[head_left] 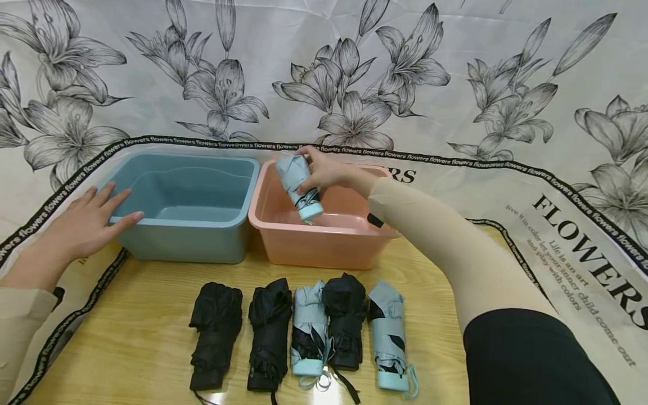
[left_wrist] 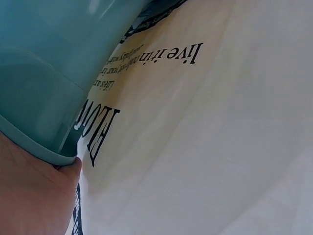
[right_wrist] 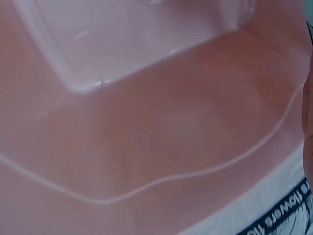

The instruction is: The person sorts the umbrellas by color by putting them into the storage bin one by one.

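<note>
In the head view my right hand (head_left: pixel 328 172) grips a folded light blue umbrella (head_left: pixel 292 175) over the pink tub (head_left: pixel 319 250), its handle end tilted down. My left hand (head_left: pixel 83 228) lies with spread, extended fingers at the left rim of the blue tub (head_left: pixel 177 223). The left wrist view shows that hand (left_wrist: pixel 34 193) against the tub's rim. Inside the pink tub (right_wrist: pixel 146 127), the right wrist view shows bare wall and floor, with only a sliver of my right hand (right_wrist: pixel 308 127) at the edge; the umbrella is mostly out of that frame.
Several folded umbrellas lie in a row on the wooden table (head_left: pixel 142 326): black ones (head_left: pixel 217 337) (head_left: pixel 270 337) (head_left: pixel 346 315) and light blue ones (head_left: pixel 309 312) (head_left: pixel 388 337). A flower-printed cloth (head_left: pixel 304 34) hangs behind the tubs and spreads along both sides.
</note>
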`<state>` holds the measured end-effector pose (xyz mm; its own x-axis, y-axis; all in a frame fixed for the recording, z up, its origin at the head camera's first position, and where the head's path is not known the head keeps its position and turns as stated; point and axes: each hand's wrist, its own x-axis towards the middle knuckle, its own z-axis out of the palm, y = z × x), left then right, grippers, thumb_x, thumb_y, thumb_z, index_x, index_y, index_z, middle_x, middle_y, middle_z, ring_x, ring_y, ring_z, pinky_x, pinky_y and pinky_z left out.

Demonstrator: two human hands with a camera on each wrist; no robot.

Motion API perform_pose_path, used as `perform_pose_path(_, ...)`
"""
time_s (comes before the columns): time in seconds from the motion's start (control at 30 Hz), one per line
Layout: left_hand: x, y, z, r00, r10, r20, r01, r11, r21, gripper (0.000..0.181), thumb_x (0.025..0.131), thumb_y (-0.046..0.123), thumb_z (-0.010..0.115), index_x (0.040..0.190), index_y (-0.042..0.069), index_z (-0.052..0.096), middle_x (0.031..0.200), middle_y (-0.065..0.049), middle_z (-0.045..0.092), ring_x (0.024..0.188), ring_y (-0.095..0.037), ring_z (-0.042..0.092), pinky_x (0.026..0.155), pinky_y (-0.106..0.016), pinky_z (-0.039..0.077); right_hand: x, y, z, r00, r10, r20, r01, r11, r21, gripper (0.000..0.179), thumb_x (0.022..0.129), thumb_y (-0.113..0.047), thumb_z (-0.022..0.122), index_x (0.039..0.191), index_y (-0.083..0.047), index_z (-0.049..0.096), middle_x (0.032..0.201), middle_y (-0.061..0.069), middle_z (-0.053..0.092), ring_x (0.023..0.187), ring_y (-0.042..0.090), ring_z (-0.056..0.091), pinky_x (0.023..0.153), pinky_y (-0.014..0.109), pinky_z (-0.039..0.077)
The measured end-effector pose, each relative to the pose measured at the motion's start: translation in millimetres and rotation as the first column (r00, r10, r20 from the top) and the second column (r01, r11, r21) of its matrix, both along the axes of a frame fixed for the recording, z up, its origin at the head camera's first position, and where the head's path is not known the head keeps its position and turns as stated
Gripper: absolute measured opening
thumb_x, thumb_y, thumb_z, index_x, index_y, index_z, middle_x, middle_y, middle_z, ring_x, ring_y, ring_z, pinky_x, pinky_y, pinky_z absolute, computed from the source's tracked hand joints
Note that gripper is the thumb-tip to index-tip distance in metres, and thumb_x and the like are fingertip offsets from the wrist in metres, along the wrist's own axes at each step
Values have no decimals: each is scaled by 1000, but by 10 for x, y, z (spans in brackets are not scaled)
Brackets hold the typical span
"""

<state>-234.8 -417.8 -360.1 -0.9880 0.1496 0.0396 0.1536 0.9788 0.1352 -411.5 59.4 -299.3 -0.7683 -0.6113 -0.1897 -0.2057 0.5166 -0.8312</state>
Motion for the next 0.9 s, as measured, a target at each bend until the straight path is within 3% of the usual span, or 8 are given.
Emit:
perform_pose_path(0.2,-6,-18,-11,1000,-13,3,13,1000,9,84,109,55,40,165,-1,12,165,-40,0,145,-70,1,113,-80,8,-66,-165,-312,994,67,87,-77,991,113,93,80,9,82,153,-11,27,136,23,45,109,36,59,64,48,64)
perform_pose_path(0.33,0,-6,-5,1000,-9,1,9,1000,-1,84,109,55,40,165,-1,13,165,-40,1,145,-70,1,113,-79,7,-83,-225,-455,989,58,133,-76,988,131,88,82,4,83,149,-7,27,129,22,46,93,33,65,67,50,64)
perform_pose_path(0.5,14,21,0,1000,5,-10,-5,1000,-14,84,109,56,39,165,-2,13,165,-40,1,144,-70,2,114,-79,7,-94,-266,-544,979,27,204,-54,990,132,81,86,1,81,143,-3,24,124,21,43,76,29,65,76,54,63)
perform_pose_path(0.73,31,31,-24,999,36,-26,-37,999,-26,88,109,58,38,165,-3,10,164,-41,1,144,-70,2,114,-79,6,-125,-330,-613,949,6,315,-40,994,102,83,92,6,73,151,-5,16,130,25,45,84,30,65,81,51,63)
perform_pose_path(0.9,21,52,-15,999,31,-28,-32,999,-30,88,109,58,38,165,-3,10,164,-41,2,144,-70,2,115,-78,7,-144,-365,-694,924,-8,382,-29,995,91,74,91,16,64,150,3,21,115,18,47,80,25,63,82,40,62)
